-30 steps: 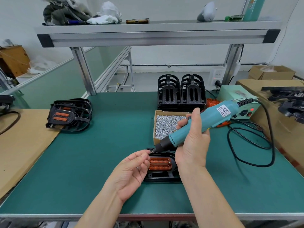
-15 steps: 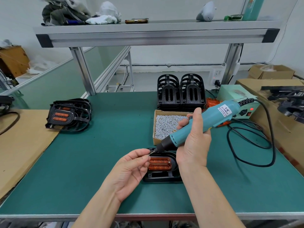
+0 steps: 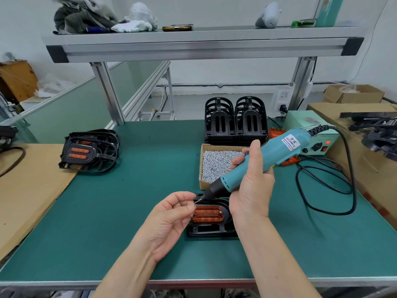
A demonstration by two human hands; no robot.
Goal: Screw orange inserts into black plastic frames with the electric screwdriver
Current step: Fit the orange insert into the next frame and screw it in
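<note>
Counts: one black frame (image 3: 211, 231) flat on the green table (image 3: 129, 211), near the front edge, with one orange insert (image 3: 208, 214) seated in it. One electric screwdriver (image 3: 266, 155). One open box of screws (image 3: 214, 162) just behind the frame. Two upright stacks of frames (image 3: 235, 121) behind the box. One pile of frames (image 3: 90, 150) far left, orange showing in it.

Surroundings: power unit (image 3: 309, 134) at right with a red light on; its black cable (image 3: 352, 179) loops over the table.

Hands: my right hand (image 3: 252, 186) wraps the screwdriver, thumb lying up along the body, tip slanting down-left, and hides the frame's right end. My left hand (image 3: 169, 220), palm up, pinches a tiny screw (image 3: 196, 202) between thumb and forefinger at the bit tip, above the insert's left end; other fingers curled.
</note>
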